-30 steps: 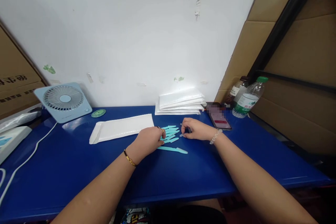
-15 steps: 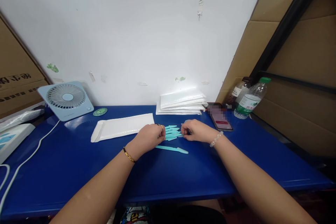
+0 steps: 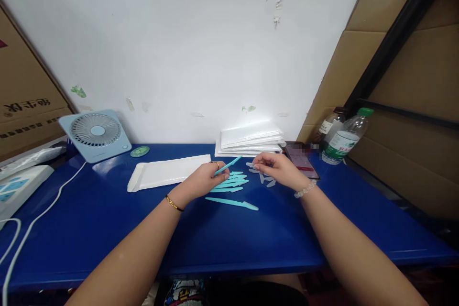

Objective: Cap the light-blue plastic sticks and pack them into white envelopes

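Observation:
My left hand (image 3: pixel 211 177) is closed around the handle of a turquoise eyebrow razor (image 3: pixel 229 165), whose tip points up and to the right. Several more turquoise eyebrow razors (image 3: pixel 231 183) lie in a fanned row just below that hand. A single razor (image 3: pixel 233 202) rests apart from them, nearer the front. My right hand (image 3: pixel 274 167) has its thumb and fingertips pinched at a clear plastic cap (image 3: pixel 250 165). More clear caps (image 3: pixel 266 179) are scattered on the blue table under and beside the right hand.
A white bubble mailer (image 3: pixel 165 172) lies left of the razors, and a stack of mailers (image 3: pixel 251 141) is by the wall. At right are a phone (image 3: pixel 303 160) and bottles (image 3: pixel 340 143). A blue fan (image 3: pixel 96 134) and a power strip (image 3: pixel 21 189) with cables stand left.
My left hand has lifted one razor off the row, tilting it upward. My right hand has shifted slightly right and up, uncovering the clear caps. The view has turned a little.

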A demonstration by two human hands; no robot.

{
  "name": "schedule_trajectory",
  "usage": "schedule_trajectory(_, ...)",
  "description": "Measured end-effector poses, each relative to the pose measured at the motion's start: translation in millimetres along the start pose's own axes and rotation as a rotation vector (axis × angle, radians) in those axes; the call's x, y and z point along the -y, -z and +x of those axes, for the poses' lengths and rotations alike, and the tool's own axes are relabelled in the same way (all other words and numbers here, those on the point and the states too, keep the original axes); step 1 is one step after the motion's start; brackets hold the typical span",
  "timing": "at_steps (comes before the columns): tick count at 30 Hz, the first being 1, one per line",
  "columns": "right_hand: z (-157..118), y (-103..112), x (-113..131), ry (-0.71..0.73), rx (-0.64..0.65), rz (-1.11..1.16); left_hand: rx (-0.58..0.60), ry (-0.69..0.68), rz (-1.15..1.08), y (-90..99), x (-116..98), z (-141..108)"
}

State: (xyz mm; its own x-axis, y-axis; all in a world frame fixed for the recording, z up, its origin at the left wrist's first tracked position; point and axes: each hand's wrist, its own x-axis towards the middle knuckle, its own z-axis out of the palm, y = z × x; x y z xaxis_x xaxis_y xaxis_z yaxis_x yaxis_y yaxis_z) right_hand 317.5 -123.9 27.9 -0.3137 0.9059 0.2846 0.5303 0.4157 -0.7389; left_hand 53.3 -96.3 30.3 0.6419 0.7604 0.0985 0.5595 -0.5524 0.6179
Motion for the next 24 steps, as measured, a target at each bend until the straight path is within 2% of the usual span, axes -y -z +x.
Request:
schedule_trajectory(6,1.7,0.2,2.8,-0.052,-0.09,0.209,0.02,-0.05,-0.09,4.1,-3.8,-2.3)
schedule_trajectory(12,3.1,-6.8,4.1,-0.11,-0.131,0.386,-0.03,-0.05,-0.004,-0.1,-1.7,-0.8)
schedule_trajectory(21,5.0,-18.5,4.0,-0.133,-0.065,0.384,-0.015,-0.072,0.004,-1.4,-1.6,0.4)
schedule_trajectory(24,4.4,-22.4,3.6,-0.124,0.025,0.413,0.023,-0.1,-0.015,-2.0,-3.5,0.0)
